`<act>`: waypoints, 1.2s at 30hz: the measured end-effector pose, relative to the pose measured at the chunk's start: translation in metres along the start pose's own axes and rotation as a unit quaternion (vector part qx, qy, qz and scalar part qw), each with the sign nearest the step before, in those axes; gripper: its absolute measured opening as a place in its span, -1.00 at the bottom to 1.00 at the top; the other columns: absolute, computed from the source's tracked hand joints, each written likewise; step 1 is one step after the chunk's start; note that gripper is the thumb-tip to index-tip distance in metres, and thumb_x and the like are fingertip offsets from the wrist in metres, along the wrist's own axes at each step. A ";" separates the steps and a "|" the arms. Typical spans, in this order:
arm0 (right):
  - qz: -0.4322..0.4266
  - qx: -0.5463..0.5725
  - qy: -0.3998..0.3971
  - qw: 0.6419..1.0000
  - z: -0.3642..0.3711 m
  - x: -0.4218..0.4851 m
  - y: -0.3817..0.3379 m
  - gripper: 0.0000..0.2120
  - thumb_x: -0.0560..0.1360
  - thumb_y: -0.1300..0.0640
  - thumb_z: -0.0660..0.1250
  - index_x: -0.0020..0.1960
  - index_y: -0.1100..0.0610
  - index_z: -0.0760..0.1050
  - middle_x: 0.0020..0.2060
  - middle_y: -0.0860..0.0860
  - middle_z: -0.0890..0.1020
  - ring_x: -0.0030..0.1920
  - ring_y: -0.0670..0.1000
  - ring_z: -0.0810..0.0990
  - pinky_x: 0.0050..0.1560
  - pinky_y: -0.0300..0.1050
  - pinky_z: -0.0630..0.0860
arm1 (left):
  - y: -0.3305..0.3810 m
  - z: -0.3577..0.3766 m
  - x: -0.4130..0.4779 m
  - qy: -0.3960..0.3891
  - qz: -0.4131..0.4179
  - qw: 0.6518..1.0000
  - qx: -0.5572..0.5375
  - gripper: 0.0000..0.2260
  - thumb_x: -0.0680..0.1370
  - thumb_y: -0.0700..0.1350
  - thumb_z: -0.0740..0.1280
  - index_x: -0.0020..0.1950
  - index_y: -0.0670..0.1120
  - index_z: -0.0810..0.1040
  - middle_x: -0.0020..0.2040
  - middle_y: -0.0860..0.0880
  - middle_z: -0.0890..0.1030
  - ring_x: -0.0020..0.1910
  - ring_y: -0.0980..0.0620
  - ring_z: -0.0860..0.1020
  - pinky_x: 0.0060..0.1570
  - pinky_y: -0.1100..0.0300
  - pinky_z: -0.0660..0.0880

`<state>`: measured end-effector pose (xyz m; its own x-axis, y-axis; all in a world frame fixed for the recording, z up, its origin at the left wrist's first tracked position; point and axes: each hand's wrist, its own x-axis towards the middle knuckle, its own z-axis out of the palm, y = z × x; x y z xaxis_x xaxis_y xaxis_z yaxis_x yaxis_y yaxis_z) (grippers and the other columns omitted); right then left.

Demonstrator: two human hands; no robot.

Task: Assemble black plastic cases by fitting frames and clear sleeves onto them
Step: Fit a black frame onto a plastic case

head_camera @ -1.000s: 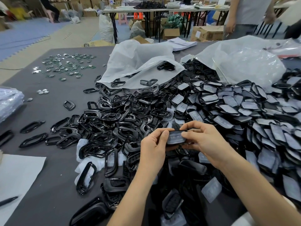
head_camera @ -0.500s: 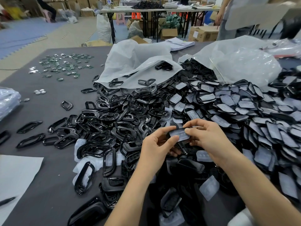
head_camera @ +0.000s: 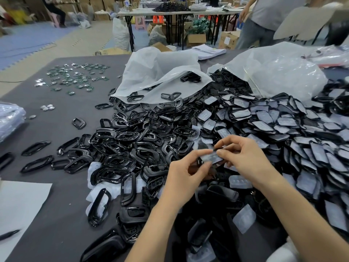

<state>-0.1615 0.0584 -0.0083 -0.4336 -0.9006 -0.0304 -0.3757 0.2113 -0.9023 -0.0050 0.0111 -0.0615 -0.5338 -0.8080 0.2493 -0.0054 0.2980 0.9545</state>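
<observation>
You are holding a small black case (head_camera: 211,157) with a clear sleeve over it, in the air just above the near middle of the heap. Your left hand (head_camera: 186,174) is pinching its left end between thumb and forefinger. Your right hand (head_camera: 243,157) is gripping its right end, thumb under and fingertips curled over the top edge.

Directly beneath your hands, a loose clear sleeve (head_camera: 239,181) is lying on dark parts, and another (head_camera: 244,221) is resting nearer to you. To the left, glossy black frames (head_camera: 128,140) are sprawling in a tangled pile, a few of them lying apart on the grey table (head_camera: 56,118). To the right, sleeved cases (head_camera: 283,125) are overlapping like shingles, spilling out of a clear bag (head_camera: 279,72). A white bag (head_camera: 156,72) is lying open behind the frames.

Farther left, small green circuit boards (head_camera: 75,78) are lying scattered, with a few round metal discs (head_camera: 47,107) near them. A white sheet (head_camera: 18,205) and a pen (head_camera: 9,234) are sitting at your near left.

Beyond the table's far edge, a cardboard box (head_camera: 229,40) is showing dark print, too small to read. A person (head_camera: 264,16) is standing beside it.
</observation>
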 end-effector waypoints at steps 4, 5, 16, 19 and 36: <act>0.044 0.079 -0.055 0.994 -0.010 0.004 -0.004 -0.84 0.46 0.39 0.37 -0.22 0.19 0.58 -0.40 0.04 0.61 -0.47 -0.14 0.55 -0.41 -0.34 0.48 | 0.002 0.005 0.001 -0.018 0.065 0.998 0.011 -0.69 0.50 -0.28 0.41 0.19 0.00 0.61 0.31 0.09 0.53 0.29 0.19 0.50 0.25 0.21 0.47; 0.056 0.097 -0.067 0.991 -0.011 0.004 -0.004 -0.86 0.47 0.39 0.36 -0.21 0.21 0.59 -0.38 0.06 0.62 -0.44 -0.13 0.57 -0.39 -0.34 0.50 | 0.003 0.006 0.002 -0.014 0.061 0.998 -0.007 -0.71 0.50 -0.31 0.40 0.17 -0.04 0.61 0.24 0.10 0.58 0.28 0.19 0.51 0.27 0.23 0.44; 0.053 0.185 -0.166 0.967 -0.020 -0.004 -0.009 -0.83 0.28 0.15 0.42 -0.17 0.19 0.66 -0.33 0.03 0.55 -0.37 -0.14 0.42 -0.33 -0.33 0.41 | 0.014 0.008 0.003 0.002 -0.188 0.885 -0.425 -0.82 0.42 -0.16 0.34 -0.10 -0.11 0.73 -0.07 -0.11 0.71 -0.07 0.03 0.69 -0.14 0.29 0.58; 0.030 0.172 -0.180 0.968 -0.019 -0.007 -0.011 -0.89 0.33 0.16 0.40 -0.18 0.18 0.63 -0.25 0.07 0.54 -0.27 -0.08 0.43 -0.23 -0.32 0.43 | 0.013 0.005 0.003 -0.009 -0.203 0.874 -0.441 -0.83 0.41 -0.17 0.36 -0.11 -0.11 0.74 -0.10 -0.08 0.71 -0.14 0.09 0.68 -0.21 0.37 0.56; 0.140 0.331 -0.114 0.926 -0.017 -0.005 -0.011 -0.86 0.26 0.20 0.40 -0.23 0.18 0.70 -0.21 0.10 0.70 -0.21 -0.04 0.66 -0.24 -0.25 0.61 | 0.020 0.003 0.001 -0.029 -0.204 0.847 -0.490 -0.84 0.45 -0.23 0.34 -0.09 -0.20 0.72 -0.16 -0.12 0.71 -0.28 0.15 0.66 -0.21 0.36 0.58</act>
<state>-0.1693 0.0667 0.0086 -0.2248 -0.9185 -0.3253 0.3427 0.2380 -0.9088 -0.0083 0.0177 -0.0424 -0.6975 -0.7074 -0.1142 0.4908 -0.5878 0.6431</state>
